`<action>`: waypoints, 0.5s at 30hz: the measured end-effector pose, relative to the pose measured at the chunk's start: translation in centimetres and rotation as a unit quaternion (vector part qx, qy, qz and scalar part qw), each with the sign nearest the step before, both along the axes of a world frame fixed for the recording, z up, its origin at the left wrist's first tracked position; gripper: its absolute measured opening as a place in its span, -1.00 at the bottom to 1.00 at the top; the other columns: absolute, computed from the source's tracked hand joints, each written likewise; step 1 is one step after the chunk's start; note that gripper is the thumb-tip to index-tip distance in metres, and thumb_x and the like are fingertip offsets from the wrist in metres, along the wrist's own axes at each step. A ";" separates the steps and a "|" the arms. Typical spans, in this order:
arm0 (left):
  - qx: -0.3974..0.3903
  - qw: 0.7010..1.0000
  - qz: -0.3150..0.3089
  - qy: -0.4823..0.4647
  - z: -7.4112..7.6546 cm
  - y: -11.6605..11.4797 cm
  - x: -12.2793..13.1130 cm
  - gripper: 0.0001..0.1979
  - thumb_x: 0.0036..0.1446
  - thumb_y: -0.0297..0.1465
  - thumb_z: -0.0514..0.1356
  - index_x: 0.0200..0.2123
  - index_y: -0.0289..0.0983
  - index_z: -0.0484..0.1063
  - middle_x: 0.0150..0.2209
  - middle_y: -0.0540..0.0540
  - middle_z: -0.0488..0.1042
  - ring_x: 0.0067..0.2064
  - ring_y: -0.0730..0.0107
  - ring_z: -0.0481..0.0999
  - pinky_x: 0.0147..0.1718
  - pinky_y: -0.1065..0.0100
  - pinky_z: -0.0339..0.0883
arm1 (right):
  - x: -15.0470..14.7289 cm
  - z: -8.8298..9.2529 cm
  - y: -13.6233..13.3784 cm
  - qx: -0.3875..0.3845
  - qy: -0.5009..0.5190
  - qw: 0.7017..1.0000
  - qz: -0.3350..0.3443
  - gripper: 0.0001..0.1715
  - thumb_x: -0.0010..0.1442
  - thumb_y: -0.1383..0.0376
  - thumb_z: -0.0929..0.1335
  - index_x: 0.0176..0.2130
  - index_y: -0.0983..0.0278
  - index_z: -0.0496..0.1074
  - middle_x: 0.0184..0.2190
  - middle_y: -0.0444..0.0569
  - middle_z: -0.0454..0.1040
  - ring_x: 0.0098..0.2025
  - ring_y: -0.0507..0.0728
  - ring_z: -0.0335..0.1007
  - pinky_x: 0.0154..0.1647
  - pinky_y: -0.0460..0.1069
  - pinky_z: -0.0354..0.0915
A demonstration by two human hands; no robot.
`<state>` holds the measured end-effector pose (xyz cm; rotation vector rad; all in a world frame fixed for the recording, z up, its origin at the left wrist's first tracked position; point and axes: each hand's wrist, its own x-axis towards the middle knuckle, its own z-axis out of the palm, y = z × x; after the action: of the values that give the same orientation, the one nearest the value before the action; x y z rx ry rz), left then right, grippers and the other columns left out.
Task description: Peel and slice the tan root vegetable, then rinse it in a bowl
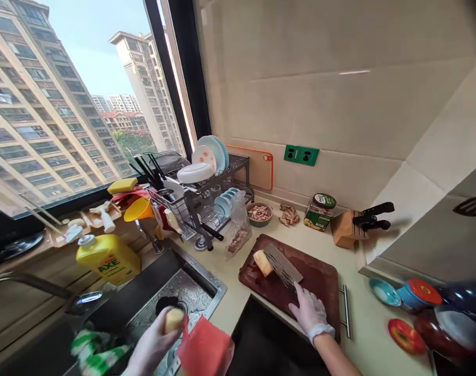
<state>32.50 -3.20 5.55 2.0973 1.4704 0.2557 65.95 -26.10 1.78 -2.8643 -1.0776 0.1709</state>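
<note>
My left hand [155,337], in a clear glove, is closed round a pale yellow, rounded piece of food [174,320] above the sink. Just right of it is a red, square-looking bag or sheet [206,347], slightly blurred. On the brown cutting board [320,271], a cleaver [285,263] lies with its perforated blade pointing away to the left. My right hand [311,313], also gloved, is over the cleaver's handle end and hides most of it; thumb and index finger straddle it. A pale yellow block of food [263,263] rests against the blade's far left side.
Left are the sink [218,290], tap [30,284], yellow detergent bottle [109,259] and green-white cloth [99,350]. Behind stand a dish rack [206,209], plastic bag [240,224], meat bowl [260,214], ginger [288,215] and knife block [345,230]. Jars [445,334] and an apple [406,336] sit right.
</note>
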 end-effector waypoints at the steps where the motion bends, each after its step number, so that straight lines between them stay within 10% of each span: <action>1: -0.001 0.999 -0.047 0.026 1.1 0.3 3.8 -0.77 0.04 -0.35 0.19 -0.17 -0.14 0.38 -0.44 0.10 0.50 -0.34 0.36 0.52 -0.34 0.44 0.32 | 1.0 -0.1 0.5 -0.014 0.016 1.000 0.022 -0.38 0.12 0.34 0.31 0.17 0.28 0.24 -0.12 0.16 0.48 -0.12 0.27 0.43 -0.15 0.09 0.29; 8: 0.129 0.908 -0.369 0.154 7.2 1.1 29.1 -0.67 -0.02 -0.30 0.17 -0.13 -0.21 0.37 -0.17 -0.13 0.53 -0.10 0.16 0.48 -0.04 0.18 0.22 | 5.5 -0.4 -0.5 -0.036 0.095 0.994 0.039 -0.29 0.09 0.47 0.22 0.24 0.27 0.15 -0.16 0.17 0.47 -0.19 0.24 0.47 -0.31 0.03 0.36; 15: 0.075 0.834 -0.511 0.196 2.7 1.9 40.9 -0.59 -0.37 -0.39 0.40 -0.31 -0.22 0.49 -0.34 -0.11 0.55 -0.19 0.03 0.50 0.02 -0.09 0.14 | 8.2 -1.4 -12.1 0.221 0.275 0.932 -0.079 -0.42 0.08 0.11 0.22 0.09 0.16 0.32 0.02 0.00 0.47 0.03 0.19 0.41 0.00 -0.02 0.35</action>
<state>73.43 -1.32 8.27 2.8477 0.3085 -0.5145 74.13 -38.19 0.38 -2.2723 -0.6633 0.5925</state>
